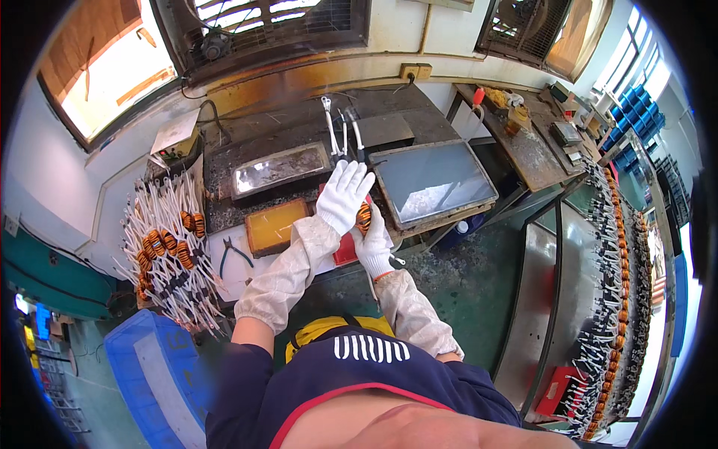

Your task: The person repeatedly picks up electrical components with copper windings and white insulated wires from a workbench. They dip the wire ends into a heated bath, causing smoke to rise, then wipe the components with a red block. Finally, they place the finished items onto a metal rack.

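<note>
white-gloved, your left hand (345,196) reaches out with its fingers almost straight and side by side, lying across the white-sleeved leads (357,135) of the wound piece; its thumb and palm are hidden, so you cannot tell whether it grips anything. your right hand (372,243), gloved too, is curled closed around the copper coil (363,218), which sits just under your left hand near the front edge of the workbench (258,120), with its leads pointing away from you. a red object (346,251) shows partly beneath your hands. to the left of them is a shallow tray with a yellow-brown filling (277,227), and behind that a long tray with a silvery surface (279,170). a wide grey pan (434,179) stands on the right. pliers (235,255) lie near a heap of similar coils (168,247) at the far left.
</note>
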{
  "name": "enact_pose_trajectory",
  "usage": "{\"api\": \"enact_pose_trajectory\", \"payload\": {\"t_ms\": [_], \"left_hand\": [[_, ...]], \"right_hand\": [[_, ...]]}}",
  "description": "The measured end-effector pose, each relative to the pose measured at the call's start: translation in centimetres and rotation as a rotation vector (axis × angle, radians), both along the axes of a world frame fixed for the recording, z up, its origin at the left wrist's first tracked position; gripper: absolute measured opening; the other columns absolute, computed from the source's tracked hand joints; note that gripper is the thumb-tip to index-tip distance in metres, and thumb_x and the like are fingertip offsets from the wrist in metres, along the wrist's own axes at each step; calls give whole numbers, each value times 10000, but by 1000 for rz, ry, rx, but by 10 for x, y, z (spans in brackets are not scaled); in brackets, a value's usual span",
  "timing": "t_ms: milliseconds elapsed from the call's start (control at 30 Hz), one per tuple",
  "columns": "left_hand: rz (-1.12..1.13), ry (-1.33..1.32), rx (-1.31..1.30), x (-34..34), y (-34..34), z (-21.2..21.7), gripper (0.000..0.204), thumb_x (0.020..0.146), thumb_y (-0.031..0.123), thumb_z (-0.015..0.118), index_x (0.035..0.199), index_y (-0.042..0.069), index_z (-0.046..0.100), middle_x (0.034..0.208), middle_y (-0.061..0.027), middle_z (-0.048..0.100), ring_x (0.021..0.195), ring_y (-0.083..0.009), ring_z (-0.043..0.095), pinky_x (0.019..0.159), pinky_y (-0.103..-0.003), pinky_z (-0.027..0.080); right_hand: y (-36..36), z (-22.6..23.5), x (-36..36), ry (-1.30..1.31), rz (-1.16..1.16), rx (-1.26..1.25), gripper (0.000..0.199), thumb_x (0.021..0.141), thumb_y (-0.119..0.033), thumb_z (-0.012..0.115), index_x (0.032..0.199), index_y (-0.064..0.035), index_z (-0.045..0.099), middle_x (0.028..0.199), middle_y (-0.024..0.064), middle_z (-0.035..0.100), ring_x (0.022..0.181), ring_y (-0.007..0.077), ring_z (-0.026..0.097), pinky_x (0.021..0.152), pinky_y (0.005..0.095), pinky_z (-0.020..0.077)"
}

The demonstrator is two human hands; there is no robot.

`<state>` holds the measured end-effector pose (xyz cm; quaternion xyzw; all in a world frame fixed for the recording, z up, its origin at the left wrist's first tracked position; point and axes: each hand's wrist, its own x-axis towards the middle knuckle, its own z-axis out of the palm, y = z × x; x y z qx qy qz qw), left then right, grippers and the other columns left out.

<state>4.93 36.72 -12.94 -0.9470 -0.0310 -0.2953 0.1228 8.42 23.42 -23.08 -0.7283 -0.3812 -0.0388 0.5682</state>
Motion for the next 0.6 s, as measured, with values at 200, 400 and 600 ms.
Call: {"api": "enact_pose_trajectory", "payload": {"t_ms": [200,400,600], "left_hand": [[14,-157,152,-10,8,-1,590,877,171,501,1460,129,425,1533,-104,392,1423,-261,360,1202,-455,290],[49,13,141,-2,17,-10,564,873,163,507,1434,150,452,1522,-76,410,1402,-245,381,1207,-433,281],[14,-61,172,4,9,0,573,892,182,478,1459,128,412,1538,-67,391,1418,-240,359,1226,-425,237]], "right_hand": [[-3,3,0,-19,-3,-58,796,835,-20,715,1491,5,265,1407,220,412,1296,349,456,1094,408,372],[-4,6,-1,-36,15,-69,799,836,-24,714,1491,20,258,1410,227,408,1303,354,450,1098,406,368],[-5,4,1,-48,5,-66,801,843,-39,717,1494,21,253,1410,226,409,1300,351,456,1091,406,378]]}}
